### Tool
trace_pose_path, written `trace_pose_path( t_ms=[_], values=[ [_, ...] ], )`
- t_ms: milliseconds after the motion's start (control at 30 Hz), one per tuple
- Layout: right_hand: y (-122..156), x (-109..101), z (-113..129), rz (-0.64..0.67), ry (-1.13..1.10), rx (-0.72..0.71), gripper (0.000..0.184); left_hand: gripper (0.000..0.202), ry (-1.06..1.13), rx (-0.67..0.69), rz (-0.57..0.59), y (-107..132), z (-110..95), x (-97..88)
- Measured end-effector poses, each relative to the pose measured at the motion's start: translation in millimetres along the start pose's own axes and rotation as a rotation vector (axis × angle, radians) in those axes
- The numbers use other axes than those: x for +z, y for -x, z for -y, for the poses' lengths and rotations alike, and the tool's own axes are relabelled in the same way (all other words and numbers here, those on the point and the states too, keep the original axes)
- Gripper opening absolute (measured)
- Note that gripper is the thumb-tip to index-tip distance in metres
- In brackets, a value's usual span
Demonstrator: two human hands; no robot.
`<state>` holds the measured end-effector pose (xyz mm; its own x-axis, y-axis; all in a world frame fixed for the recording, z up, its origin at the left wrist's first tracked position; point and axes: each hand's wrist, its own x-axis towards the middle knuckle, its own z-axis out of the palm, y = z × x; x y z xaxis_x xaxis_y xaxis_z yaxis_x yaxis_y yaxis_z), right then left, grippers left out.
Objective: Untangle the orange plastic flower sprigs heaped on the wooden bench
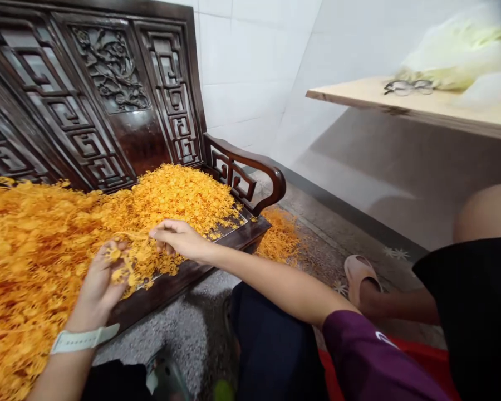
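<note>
Orange plastic flower-shaped pieces [127,267], joined by thin stems, lie in the curled fingers of my left hand [104,278]. My right hand [177,239] is close by on the right, thumb and fingers pinched on a thin orange plastic piece [140,235]. Both hands are just above the front edge of a dark wooden bench [158,295]. Around and behind them a large heap of the same orange pieces [33,256] covers the seat. A lighter, tighter mound of small orange pieces [183,195] sits at the bench's right end.
The bench's carved armrest [275,178] rises on the right. Orange scraps [278,236] lie on the floor beyond it. A wooden tabletop [350,92] at upper right holds glasses [409,87] and a pale plastic bag [463,50]. Another person's foot in a pink shoe [357,273] is nearby.
</note>
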<state>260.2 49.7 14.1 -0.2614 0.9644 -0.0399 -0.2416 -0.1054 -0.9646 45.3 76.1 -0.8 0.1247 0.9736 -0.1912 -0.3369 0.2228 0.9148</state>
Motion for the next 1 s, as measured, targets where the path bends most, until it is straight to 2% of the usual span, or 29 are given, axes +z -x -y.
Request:
trace_pose_path(
  t_ms=[100,200,333,433,533,667,800,833,900,967,1000],
  values=[
    [7,-1,-7,0.105,0.279,-0.164,0.037,0.036,0.077,0.076,0.030,11,11,18.5],
    [7,-5,-14,0.126,0.422,-0.272,0.034,0.038,0.112,0.084,0.080,19,18,32.4],
    [3,-9,-20,0.119,0.342,-0.317,0.036,0.031,0.208,0.068,0.148,20,15,38.6],
    [3,-8,-19,0.127,0.216,-0.277,0.039,0.024,0.287,0.018,0.164,21,11,40.7],
    [5,-4,-17,0.187,0.104,-0.217,0.043,0.017,0.299,-0.042,0.180,25,8,44.0],
    [7,4,-16,0.221,0.071,-0.208,0.044,0.019,0.276,-0.083,0.211,30,3,47.4],
    [6,-2,-2,0.229,0.118,-0.214,0.033,0.021,0.269,-0.106,0.255,32,-3,42.1],
    [5,-10,5,0.193,0.135,-0.234,0.028,0.022,0.270,-0.135,0.277,32,-5,37.9],
    [3,-30,19,0.039,0.168,-0.325,0.019,0.024,0.270,-0.182,0.306,29,-6,26.0],
    [4,-50,31,-0.096,0.175,-0.429,0.019,0.027,0.283,-0.160,0.259,23,-7,11.0],
    [7,-57,35,-0.080,0.164,-0.459,0.022,0.028,0.294,-0.125,0.208,19,-8,3.4]
  ],
)
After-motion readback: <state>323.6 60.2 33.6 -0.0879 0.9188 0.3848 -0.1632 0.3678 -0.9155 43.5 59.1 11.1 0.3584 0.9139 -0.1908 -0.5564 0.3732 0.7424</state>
